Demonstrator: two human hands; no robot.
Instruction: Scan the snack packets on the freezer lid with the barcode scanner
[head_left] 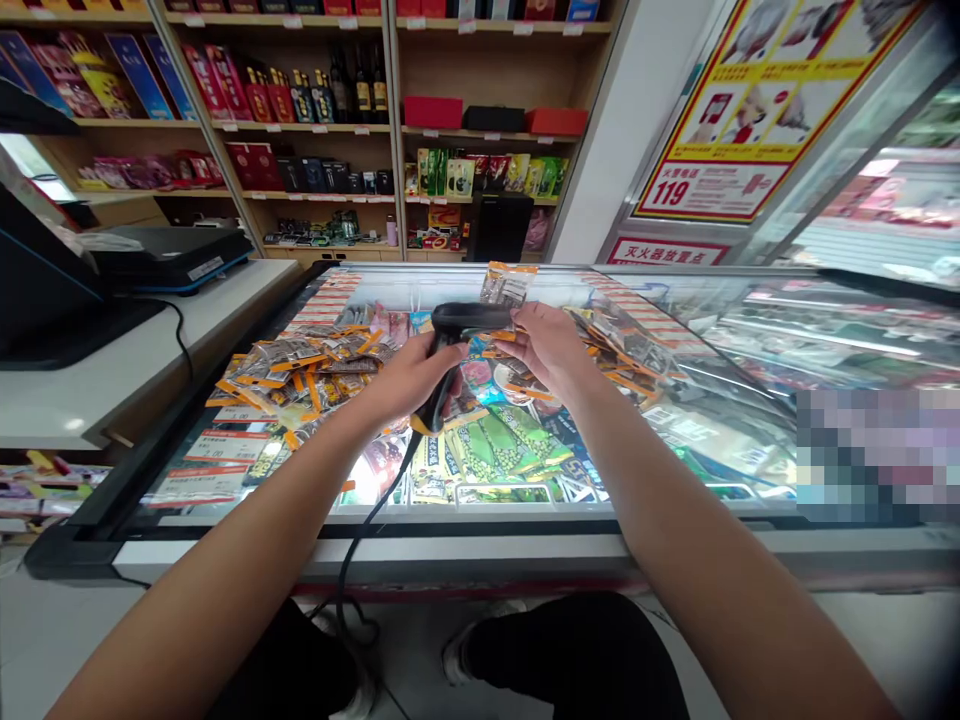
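Left hand: we have our left hand (424, 375) wrapped around the handle of the scanner, thumb up near its head.
Scanner: the black scanner (459, 319) rises out of the left hand, its head reaching across toward the right hand.
Cable: from below the left hand we see the black cable (407, 460) run down over the chest's front edge.
Right hand: our right hand (551, 340) has its fingers bent at the far end of the scanner's head; we cannot tell whether it grips a packet.
Nearest packet: just beyond the right hand's fingertips we see a clear, orange-edged packet (506, 285), partly hidden behind the scanner.
Left pile: to the left of the left hand, many orange-edged packets lie in a loose heap (300, 368).
Right pile: to the right of the right hand, we see a second heap (637, 360) of such packets.
Chest: beneath both hands is a glass-topped display chest (465, 550), with green packs (495, 440) inside, below and between our hands.
Counter: well left of the left hand, a pale counter (259, 290) bears a dark device (172, 255).
Shelves: well beyond both hands, we see stocked shelves (300, 127).
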